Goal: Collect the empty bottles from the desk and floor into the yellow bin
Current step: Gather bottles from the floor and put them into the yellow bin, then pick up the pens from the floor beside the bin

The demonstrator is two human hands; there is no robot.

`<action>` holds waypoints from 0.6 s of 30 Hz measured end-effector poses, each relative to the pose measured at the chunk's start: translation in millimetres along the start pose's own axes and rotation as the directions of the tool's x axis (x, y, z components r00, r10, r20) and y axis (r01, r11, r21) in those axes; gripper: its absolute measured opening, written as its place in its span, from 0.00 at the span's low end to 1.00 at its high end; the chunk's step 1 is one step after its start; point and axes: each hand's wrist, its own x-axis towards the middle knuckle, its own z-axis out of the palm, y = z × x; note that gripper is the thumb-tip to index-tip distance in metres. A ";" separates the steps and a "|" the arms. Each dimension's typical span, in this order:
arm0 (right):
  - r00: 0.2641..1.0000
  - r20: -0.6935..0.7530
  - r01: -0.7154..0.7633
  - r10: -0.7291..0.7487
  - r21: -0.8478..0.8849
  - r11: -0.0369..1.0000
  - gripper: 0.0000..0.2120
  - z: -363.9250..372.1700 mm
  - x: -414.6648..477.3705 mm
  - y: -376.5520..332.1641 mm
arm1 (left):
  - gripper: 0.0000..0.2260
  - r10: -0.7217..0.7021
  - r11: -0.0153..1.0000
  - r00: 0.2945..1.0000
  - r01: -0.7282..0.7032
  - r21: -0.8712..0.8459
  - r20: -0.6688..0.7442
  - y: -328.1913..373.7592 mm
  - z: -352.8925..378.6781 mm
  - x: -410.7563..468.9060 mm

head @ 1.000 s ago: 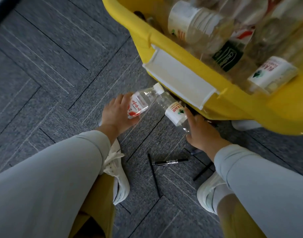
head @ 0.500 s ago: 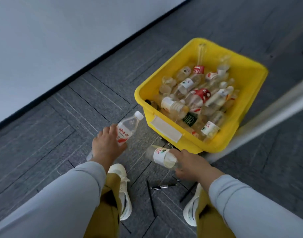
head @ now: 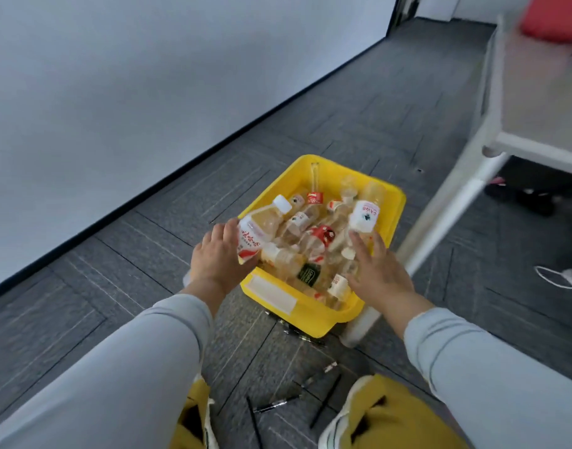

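The yellow bin (head: 320, 314) stands on the grey carpet in front of me, holding several empty clear bottles. My left hand (head: 216, 260) grips a clear bottle with a red-and-white label and white cap (head: 258, 230), tilted over the bin's left rim. My right hand (head: 380, 275) is over the bin's right side with its fingers spread. A clear bottle with a white label and green mark (head: 364, 215) is just past its fingertips above the pile, and no finger wraps around it.
A pale desk (head: 537, 98) with a white leg (head: 446, 218) stands to the right, and a red object (head: 557, 21) lies on it. Several black pens (head: 278, 406) lie on the carpet by my shoes. A white wall runs along the left.
Both hands have lifted their bottles from the floor up over the bin. My right hand's fingers have spread off its bottle. The view has pulled back and upward.
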 end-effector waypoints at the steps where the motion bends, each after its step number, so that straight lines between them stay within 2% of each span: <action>1: 1.000 0.010 0.029 -0.029 -0.016 0.999 0.37 1.1 -3.4 0.7 | 0.36 0.009 1.000 0.999 -0.009 0.015 0.040 4.2 2.8 -0.7; 6: 0.992 0.073 0.107 -0.102 -0.069 0.992 0.36 20.4 -13.0 12.4 | 0.37 0.045 0.998 0.989 -0.050 0.032 0.139 34.5 12.6 17.9; 9: 0.989 0.105 0.111 -0.106 -0.046 0.993 0.35 29.1 -10.5 23.6 | 0.40 0.136 0.990 0.987 -0.134 -0.036 0.080 80.8 6.9 65.7; 12: 0.985 0.145 0.096 -0.090 -0.038 0.995 0.34 38.4 -9.6 34.4 | 0.41 0.115 0.993 0.993 -0.115 0.012 0.004 111.8 9.0 86.8; 18: 0.975 0.190 0.128 -0.113 -0.069 0.989 0.31 67.7 -25.1 39.9 | 0.29 0.111 0.993 0.987 -0.114 0.024 0.119 67.5 60.0 7.0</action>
